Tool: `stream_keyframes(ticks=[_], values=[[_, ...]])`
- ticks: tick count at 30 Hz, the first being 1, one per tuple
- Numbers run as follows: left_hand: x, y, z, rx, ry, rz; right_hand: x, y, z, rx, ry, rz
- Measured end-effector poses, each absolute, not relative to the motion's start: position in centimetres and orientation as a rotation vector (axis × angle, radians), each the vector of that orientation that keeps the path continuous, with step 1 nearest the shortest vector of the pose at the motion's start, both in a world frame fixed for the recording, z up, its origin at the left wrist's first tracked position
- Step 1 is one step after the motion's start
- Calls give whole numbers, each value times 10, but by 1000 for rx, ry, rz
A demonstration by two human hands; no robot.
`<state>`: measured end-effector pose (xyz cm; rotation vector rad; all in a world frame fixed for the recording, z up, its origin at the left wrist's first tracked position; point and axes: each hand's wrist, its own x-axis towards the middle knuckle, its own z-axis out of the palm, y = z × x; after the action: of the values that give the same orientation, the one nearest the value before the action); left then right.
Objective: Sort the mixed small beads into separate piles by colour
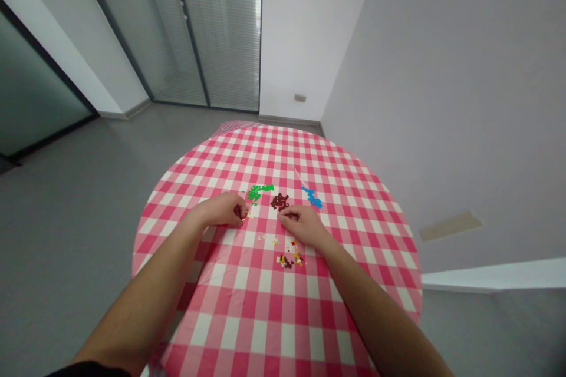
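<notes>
My left hand (226, 209) rests on the checked tablecloth with its fingers curled and closed; whatever they hold is hidden. Beside its fingertips lie a few pale small pieces (250, 215). My right hand (304, 225) is closed in a pinch at the near edge of a heap of small dark brown pieces (279, 201), and anything between its fingertips is too small to make out. Just beyond the left hand is a cluster of small green pieces (254, 194). Blue pieces (313, 197) lie beyond the right hand. Nearer me sits a mixed pile of brown, yellow, red and white pieces (286, 261).
The round table wears a pink-and-white checked cloth (247, 312). A thin pale strip (300, 177) lies near the blue pieces. Scattered pale bits (262, 238) dot the middle. A grey wall (464, 100) stands at the right, and glass doors (216, 35) are behind the table.
</notes>
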<state>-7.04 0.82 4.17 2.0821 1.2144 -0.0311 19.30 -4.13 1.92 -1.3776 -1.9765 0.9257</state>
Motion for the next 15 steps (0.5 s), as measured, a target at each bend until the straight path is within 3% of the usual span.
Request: stream_keyframes(ticks=[15], values=[[-68,10,40,2116,1228,13,195,-40,15,-1386,-1944,932]])
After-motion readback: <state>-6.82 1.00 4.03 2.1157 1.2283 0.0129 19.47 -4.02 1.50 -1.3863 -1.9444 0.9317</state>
